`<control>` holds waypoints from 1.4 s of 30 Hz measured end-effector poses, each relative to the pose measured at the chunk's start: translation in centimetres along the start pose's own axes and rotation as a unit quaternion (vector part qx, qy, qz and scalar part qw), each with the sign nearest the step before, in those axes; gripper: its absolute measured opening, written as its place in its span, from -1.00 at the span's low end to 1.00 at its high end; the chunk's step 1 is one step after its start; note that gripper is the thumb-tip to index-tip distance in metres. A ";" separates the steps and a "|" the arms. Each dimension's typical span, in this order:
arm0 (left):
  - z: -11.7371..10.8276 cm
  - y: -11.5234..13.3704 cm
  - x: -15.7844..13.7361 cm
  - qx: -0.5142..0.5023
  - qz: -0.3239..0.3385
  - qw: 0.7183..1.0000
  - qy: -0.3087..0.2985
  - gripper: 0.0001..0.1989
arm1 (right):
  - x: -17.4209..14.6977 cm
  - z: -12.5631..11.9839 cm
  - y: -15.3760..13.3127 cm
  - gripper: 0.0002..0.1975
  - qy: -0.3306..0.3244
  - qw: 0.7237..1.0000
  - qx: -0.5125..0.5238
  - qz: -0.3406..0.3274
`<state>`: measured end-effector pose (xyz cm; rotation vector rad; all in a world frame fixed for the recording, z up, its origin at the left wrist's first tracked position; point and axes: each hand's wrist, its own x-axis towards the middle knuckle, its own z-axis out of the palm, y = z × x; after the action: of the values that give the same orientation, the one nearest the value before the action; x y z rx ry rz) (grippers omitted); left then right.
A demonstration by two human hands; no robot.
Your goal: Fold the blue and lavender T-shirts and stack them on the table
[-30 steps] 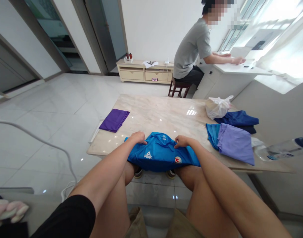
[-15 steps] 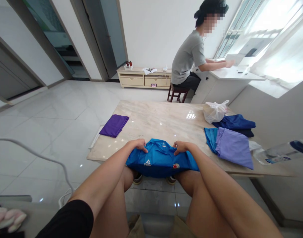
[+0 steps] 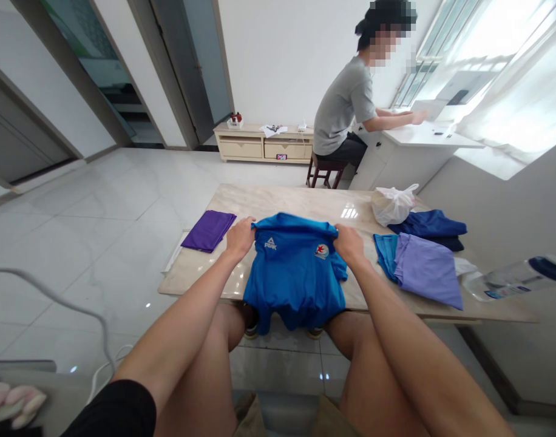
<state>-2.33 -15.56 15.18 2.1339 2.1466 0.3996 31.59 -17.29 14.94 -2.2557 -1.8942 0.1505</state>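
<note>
A blue T-shirt [image 3: 296, 273] with a white logo and a round badge on its chest is stretched between my hands. My left hand [image 3: 240, 238] grips its upper left corner at the shoulder, fingers closed on the cloth. On the opposite shoulder my right hand [image 3: 349, 244] is closed in the same way. The shirt's lower part hangs over the table's near edge, between my knees. To the left of my left hand lies a folded purple cloth [image 3: 209, 231]. Right of my right hand are a folded lavender garment [image 3: 427, 270] and a teal-blue garment [image 3: 384, 255] partly under it.
On the marble-patterned table [image 3: 287, 199], a white plastic bag [image 3: 393, 205], dark blue clothes [image 3: 433, 223] and a clear bottle [image 3: 510, 280] stand or lie at the right. Beyond, a person [image 3: 344, 109] sits on a stool at a white desk [image 3: 405, 158]. A cable [image 3: 73, 297] curves at left.
Both hands have moved forward and apart, lifting and spreading the shirt's shoulders over the table. The bunched shirt is now drawn out, its chest logo and badge higher.
</note>
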 end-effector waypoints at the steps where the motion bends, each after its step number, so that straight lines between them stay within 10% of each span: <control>1: 0.3 -0.7 0.1 0.008 0.003 0.999 -0.039 -0.59 | 0.0 0.1 0.3 -0.54 -0.047 0.999 -0.011 0.009; 5: 2.1 -2.9 0.2 0.031 0.038 0.987 -0.155 -0.68 | 0.1 0.7 1.3 -0.48 -0.088 0.995 -0.023 0.030; 20: 5.0 -2.3 -0.1 -0.068 0.173 0.952 -0.241 -0.85 | 0.1 1.1 1.0 -0.52 -0.081 0.997 -0.004 0.005; 38: 4.8 -3.0 0.1 -0.031 0.137 0.929 -0.342 -0.50 | 0.8 1.6 2.1 -0.54 -0.046 0.998 0.047 -0.001; 42: 4.5 -2.8 0.1 0.013 0.102 0.935 -0.338 -0.59 | 1.0 2.2 2.1 -0.61 -0.140 0.989 0.022 -0.037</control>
<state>-3.91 -14.90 10.22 2.0879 1.5535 -0.3213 33.33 -16.51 12.38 -2.2288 -2.0808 0.5180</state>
